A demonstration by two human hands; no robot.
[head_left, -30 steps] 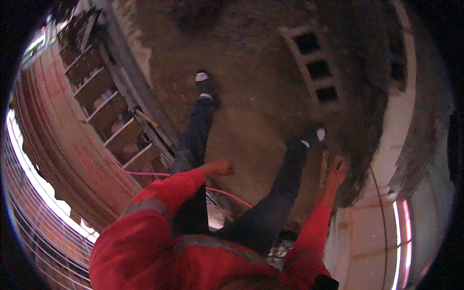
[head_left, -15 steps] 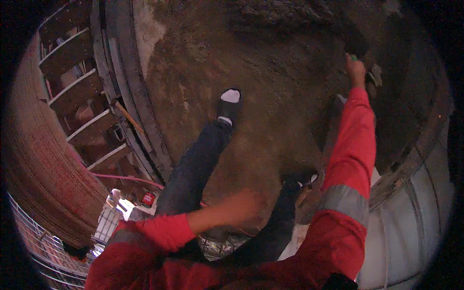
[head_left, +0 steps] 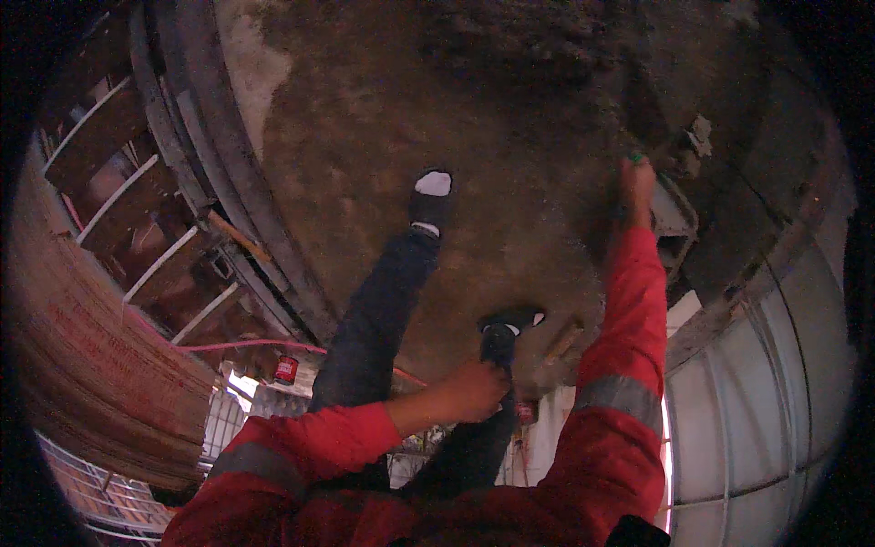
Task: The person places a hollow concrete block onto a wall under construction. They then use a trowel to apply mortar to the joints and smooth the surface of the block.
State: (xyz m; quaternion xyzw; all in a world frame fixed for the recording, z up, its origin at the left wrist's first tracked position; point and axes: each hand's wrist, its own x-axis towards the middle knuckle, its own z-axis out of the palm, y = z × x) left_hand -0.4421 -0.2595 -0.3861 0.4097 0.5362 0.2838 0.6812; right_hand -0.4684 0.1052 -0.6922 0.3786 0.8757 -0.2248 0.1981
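Observation:
My right arm reaches forward over the dirty brown floor [head_left: 355, 118]. My right hand [head_left: 638, 182] is closed on a small green object [head_left: 635, 159], mostly hidden by my fingers, beside a grey hollow block [head_left: 674, 217]. In front of my right leg my left hand [head_left: 474, 392] hangs with fingers curled; what is in it, if anything, I cannot make out. My feet, in dark footwear with white patches [head_left: 432, 182], stand apart on the floor.
Long grey planks [head_left: 187, 128] and a white-barred rack [head_left: 159, 246] line the left, beside stacked brown boards [head_left: 109, 365]. A pink hose [head_left: 246, 345] crosses near a red can [head_left: 285, 370]. Broken pieces [head_left: 697, 137] lie ahead right; pale panels [head_left: 756, 419] stand at lower right.
My right arm swung far forward from my side, then drew back slightly, the green object in hand. My left hand moved rightward across my leg. The view has turned over the floor.

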